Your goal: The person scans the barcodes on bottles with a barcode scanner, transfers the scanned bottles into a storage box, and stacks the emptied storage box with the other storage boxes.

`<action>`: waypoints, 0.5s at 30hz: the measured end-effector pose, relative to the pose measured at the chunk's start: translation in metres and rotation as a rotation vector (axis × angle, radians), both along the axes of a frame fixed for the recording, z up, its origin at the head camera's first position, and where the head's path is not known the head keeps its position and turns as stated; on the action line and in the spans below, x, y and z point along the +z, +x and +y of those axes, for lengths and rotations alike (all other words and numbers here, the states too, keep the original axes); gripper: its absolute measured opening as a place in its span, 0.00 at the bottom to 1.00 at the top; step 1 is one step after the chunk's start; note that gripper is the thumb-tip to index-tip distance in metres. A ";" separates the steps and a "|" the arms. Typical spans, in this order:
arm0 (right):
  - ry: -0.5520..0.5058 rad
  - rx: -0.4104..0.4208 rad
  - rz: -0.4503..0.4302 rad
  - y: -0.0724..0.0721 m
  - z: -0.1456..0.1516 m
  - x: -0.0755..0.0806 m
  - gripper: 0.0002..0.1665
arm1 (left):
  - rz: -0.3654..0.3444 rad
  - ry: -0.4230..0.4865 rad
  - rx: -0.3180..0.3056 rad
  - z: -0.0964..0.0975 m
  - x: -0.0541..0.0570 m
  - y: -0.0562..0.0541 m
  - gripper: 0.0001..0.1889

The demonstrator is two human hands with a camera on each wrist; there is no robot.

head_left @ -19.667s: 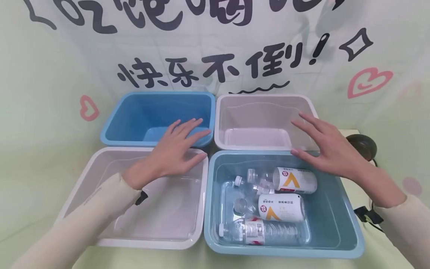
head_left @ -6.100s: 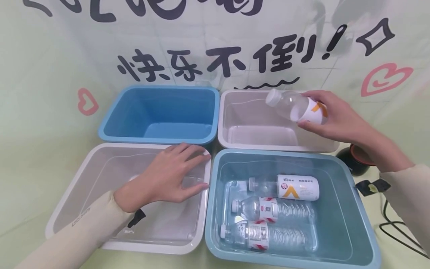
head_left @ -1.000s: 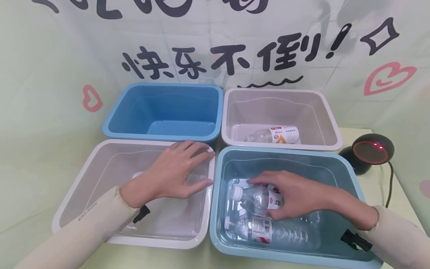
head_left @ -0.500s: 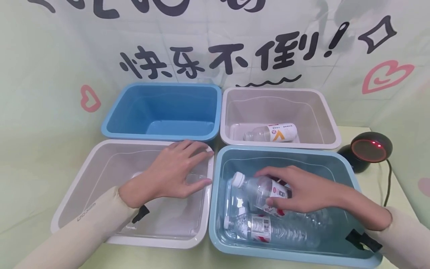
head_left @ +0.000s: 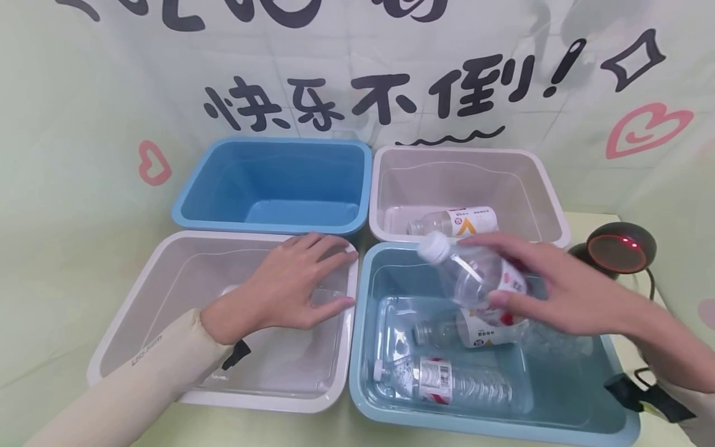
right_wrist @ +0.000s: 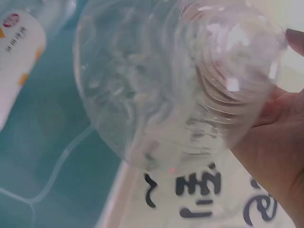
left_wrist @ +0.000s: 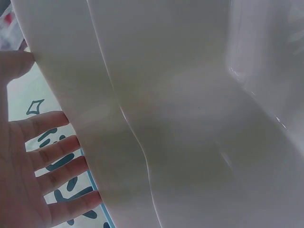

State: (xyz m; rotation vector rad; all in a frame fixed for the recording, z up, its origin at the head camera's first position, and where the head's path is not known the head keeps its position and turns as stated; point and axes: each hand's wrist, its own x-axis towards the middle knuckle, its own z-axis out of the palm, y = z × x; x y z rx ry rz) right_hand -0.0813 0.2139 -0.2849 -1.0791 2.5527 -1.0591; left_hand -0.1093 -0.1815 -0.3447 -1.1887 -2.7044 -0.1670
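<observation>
In the head view my right hand [head_left: 558, 285] grips a clear plastic bottle [head_left: 472, 279] with a white cap, tilted with the cap end up and to the left, over the teal bin [head_left: 592, 397]. Its ridged base fills much of the right wrist view. Below it in that bin lie a bottle with a white and orange label [head_left: 486, 329] and a clear water bottle [head_left: 436, 379]. My left hand [head_left: 293, 285] is spread over the right rim of the front grey bin [head_left: 223, 391], its fingertips at the rim in the left wrist view.
Behind the teal bin stands a pinkish-grey bin [head_left: 536, 186] with one labelled bottle [head_left: 472, 221] lying in it. A blue bin [head_left: 279, 180] is at the back left. At the right sits a black round device [head_left: 621, 248] with red lights and a cable.
My right hand has lifted the clear bottle out of the teal bin's depth, up and to the right, uncovering the labelled bottle below. Earlier, another labelled bottle went into the pinkish-grey bin. My left hand stays put.
</observation>
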 end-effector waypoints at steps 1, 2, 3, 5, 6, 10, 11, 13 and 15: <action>-0.012 -0.023 0.013 0.000 0.005 0.004 0.43 | 0.002 0.000 0.000 0.000 0.000 0.000 0.35; -0.017 -0.046 0.025 0.000 0.010 0.007 0.44 | 0.004 -0.001 0.000 0.000 0.000 0.000 0.35; -0.014 -0.074 0.050 -0.001 0.015 0.009 0.46 | 0.005 -0.001 0.001 0.001 0.000 0.000 0.35; -0.025 -0.112 0.079 -0.003 0.028 0.009 0.48 | 0.006 -0.002 0.000 0.001 0.001 0.000 0.35; -0.043 -0.131 0.079 -0.004 0.036 0.008 0.48 | 0.005 -0.001 -0.001 0.001 0.001 -0.001 0.35; -0.170 -0.194 -0.006 -0.009 0.072 -0.002 0.46 | 0.000 -0.002 -0.001 0.002 0.002 -0.001 0.35; -0.220 -0.215 -0.049 -0.012 0.082 -0.005 0.45 | 0.000 -0.002 0.001 0.002 0.002 -0.001 0.35; -0.290 -0.267 -0.112 -0.016 0.099 -0.009 0.42 | 0.002 -0.003 0.004 0.001 0.002 -0.001 0.35; -0.266 -0.345 -0.132 -0.020 0.114 -0.013 0.40 | 0.001 -0.004 0.007 0.001 0.003 0.000 0.35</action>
